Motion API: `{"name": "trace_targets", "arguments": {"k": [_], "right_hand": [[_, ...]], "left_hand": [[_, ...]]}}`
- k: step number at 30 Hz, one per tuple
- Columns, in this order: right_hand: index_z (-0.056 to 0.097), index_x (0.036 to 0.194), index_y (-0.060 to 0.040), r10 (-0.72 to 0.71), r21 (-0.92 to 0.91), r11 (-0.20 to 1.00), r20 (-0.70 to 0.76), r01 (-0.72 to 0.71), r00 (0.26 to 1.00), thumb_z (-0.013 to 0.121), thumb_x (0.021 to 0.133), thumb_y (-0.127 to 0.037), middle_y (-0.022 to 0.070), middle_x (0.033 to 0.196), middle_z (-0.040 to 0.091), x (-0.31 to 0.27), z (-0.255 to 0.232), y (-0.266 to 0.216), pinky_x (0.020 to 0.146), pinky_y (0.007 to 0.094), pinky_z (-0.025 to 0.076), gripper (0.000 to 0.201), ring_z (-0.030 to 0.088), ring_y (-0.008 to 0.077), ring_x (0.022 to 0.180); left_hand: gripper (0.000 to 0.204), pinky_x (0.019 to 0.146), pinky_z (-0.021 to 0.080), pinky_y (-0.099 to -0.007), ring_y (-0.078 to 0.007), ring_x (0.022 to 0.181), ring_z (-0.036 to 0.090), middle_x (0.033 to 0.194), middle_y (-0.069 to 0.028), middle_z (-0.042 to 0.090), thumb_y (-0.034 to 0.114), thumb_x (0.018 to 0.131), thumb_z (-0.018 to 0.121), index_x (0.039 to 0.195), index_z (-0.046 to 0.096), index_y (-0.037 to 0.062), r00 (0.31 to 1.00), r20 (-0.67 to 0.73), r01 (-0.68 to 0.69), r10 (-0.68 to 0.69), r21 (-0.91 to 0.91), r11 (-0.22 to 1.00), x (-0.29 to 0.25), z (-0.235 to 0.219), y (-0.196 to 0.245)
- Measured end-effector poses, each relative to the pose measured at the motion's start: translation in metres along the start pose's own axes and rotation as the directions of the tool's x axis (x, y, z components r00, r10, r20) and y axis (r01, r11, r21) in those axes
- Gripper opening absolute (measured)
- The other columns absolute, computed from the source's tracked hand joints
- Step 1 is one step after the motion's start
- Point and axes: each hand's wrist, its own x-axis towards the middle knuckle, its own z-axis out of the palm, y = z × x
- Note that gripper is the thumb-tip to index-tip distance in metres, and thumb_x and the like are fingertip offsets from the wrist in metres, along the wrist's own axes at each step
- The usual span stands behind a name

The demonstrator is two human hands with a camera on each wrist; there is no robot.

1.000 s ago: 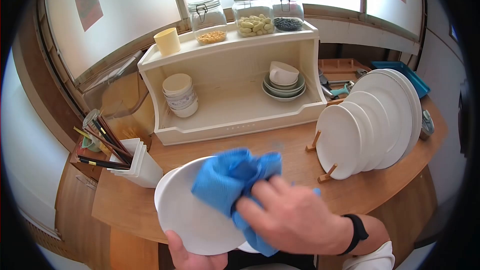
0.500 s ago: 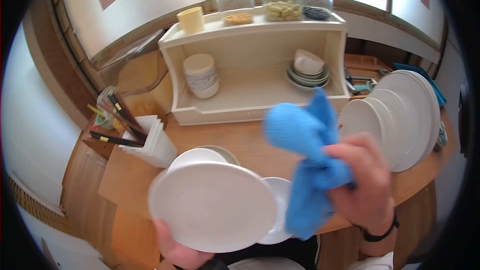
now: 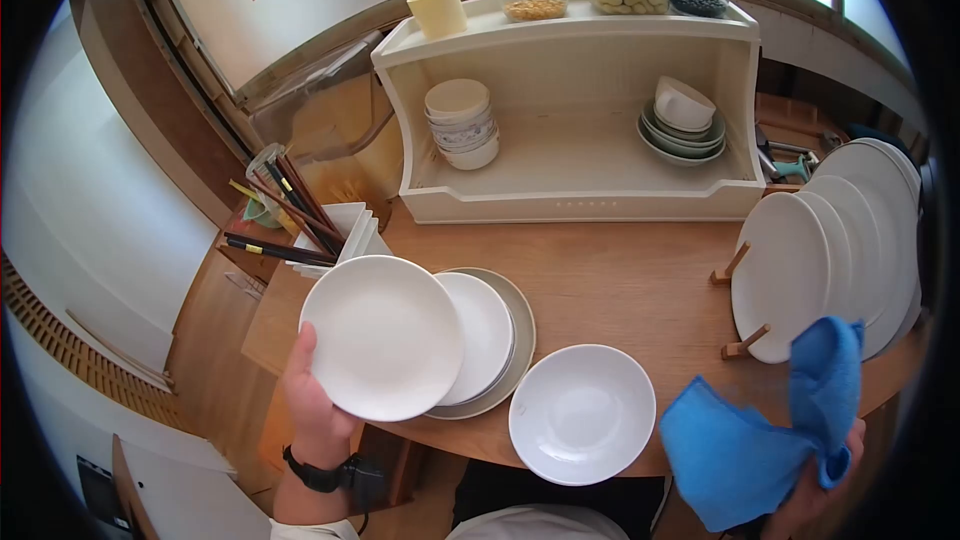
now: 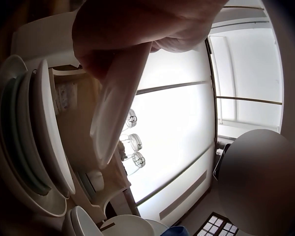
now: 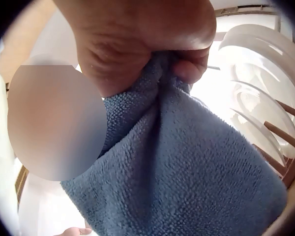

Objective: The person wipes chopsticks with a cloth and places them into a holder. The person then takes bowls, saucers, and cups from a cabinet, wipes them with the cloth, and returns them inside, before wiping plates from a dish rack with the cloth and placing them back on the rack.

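Observation:
My left hand (image 3: 318, 412) grips a round white plate (image 3: 382, 338) by its left edge, thumb on the upper face. The held plate overlaps a stack of white plates (image 3: 482, 335) that sits on a larger, beige-rimmed plate (image 3: 523, 340). In the left wrist view the held plate (image 4: 119, 101) shows edge-on under the fingers. At the lower right my right hand (image 3: 828, 485) clutches a bunched blue cloth (image 3: 735, 455), which hangs down in folds in the right wrist view. Between the hands, a shallow white dish (image 3: 582, 415) lies at the table's front edge.
Upright white plates (image 3: 790, 275) fill a wooden rack at the right, close to the cloth. A cream shelf (image 3: 580, 208) with stacked bowls stands at the back, several things on top. White holders (image 3: 362, 237) of chopsticks stand at the left, just behind the held plate.
The right hand has drawn the blue cloth off the plate and carried it to the right. The left hand has moved the plate up and left over the stack, as the head view shifted.

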Motion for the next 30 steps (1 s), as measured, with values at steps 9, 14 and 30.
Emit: {"name": "trace_targets", "arguments": {"k": [9,14,30], "right_hand": [[0.055,0.105,-0.0006,-0.151,-0.037,0.986,0.242,0.164,0.959,0.064,0.079,-0.016,0.0155,0.093,0.055,-0.003,0.026,-0.003,0.076,0.0357,0.041,0.032,0.052,0.0261,0.082],[0.056,0.102,-0.0008,-0.109,-0.040,0.991,0.280,0.125,0.954,0.066,0.077,-0.016,0.0146,0.087,0.054,-0.002,0.037,0.000,0.070,0.0339,0.042,0.030,0.052,0.0254,0.076],[0.058,0.102,0.0002,-0.135,0.093,0.990,0.364,0.108,0.921,0.068,0.073,-0.010,0.0179,0.085,0.060,-0.008,0.059,0.020,0.064,0.0343,0.046,0.032,0.058,0.0282,0.072]], "left_hand": [[0.043,0.098,0.048,-0.0386,-0.0266,0.112,0.060,0.124,-0.0158,0.060,0.029,0.102,0.045,0.130,0.048,-0.0028,0.998,-0.028,-0.053,0.062,0.262,0.964,0.018,0.001,-0.018],[0.037,0.093,0.050,-0.0357,-0.0236,0.106,0.062,0.118,-0.0144,0.062,0.026,0.101,0.047,0.126,0.051,-0.0017,0.995,-0.040,-0.080,0.096,0.290,0.954,0.020,0.011,-0.023],[0.026,0.080,0.052,-0.0275,-0.0148,0.089,0.065,0.102,-0.0106,0.068,0.017,0.100,0.051,0.114,0.059,-0.0034,0.982,-0.053,-0.132,0.179,0.480,0.867,0.031,-0.014,-0.032]]}}
